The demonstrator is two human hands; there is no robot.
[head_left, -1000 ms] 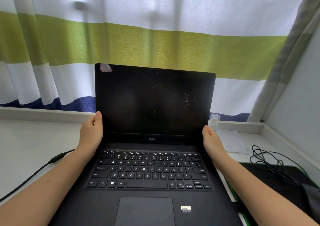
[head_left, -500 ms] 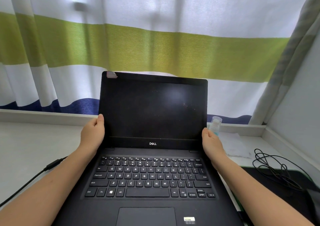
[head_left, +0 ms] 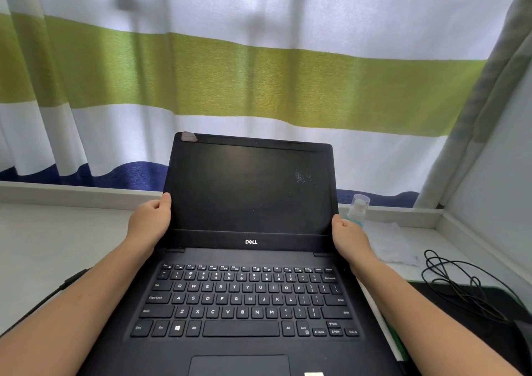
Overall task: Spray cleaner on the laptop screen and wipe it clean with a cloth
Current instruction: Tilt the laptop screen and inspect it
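Observation:
A black laptop [head_left: 247, 298] stands open on the white desk, its dark screen [head_left: 250, 188] showing pale specks near the upper right. My left hand [head_left: 151, 221] grips the lid's left edge low down. My right hand [head_left: 349, 239] grips the lid's right edge at the same height. A small clear spray bottle [head_left: 358, 208] with bluish liquid stands just behind my right hand. A white cloth [head_left: 391, 243] lies flat on the desk to the right of the laptop.
A striped curtain [head_left: 259, 82] hangs behind the desk's raised back ledge [head_left: 72, 193]. A tangle of black cable [head_left: 463, 283] lies on a dark mat [head_left: 489, 332] at the right. Another black cable [head_left: 66, 283] runs off to the left. A white wall [head_left: 498, 203] closes the right side.
The lid has tilted further back, so the screen looks shorter. Both hands stay on the lid's edges.

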